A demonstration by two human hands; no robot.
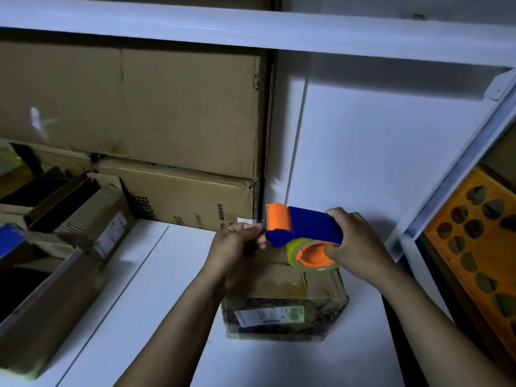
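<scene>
A blue tape dispenser (307,227) is held in the air above a small cardboard box (284,303), between both hands and clear of the box top. The right hand (354,241) grips its rear end, fingers curled over the blue body and thumb against the orange hub of the yellowish tape roll (293,254). The left hand (237,244) is at the front end, just below the orange roller (279,216), with its fingertips drawn together in a pinch at the blue nose (whether a strip of tape lies between them cannot be told). The small box stands on the white surface (349,358) near its right edge, its flaps folded down and a printed label (268,315) on the side facing the camera. Along the back edge of the surface, to the left, a large carton (139,107) sits on top of a flatter printed carton (181,196), under a white shelf (251,26). Several open boxes (55,219) crowd the left edge. Beyond the right edge, well apart from the hands, stands an orange crate (474,233) with rounded cut-outs.
</scene>
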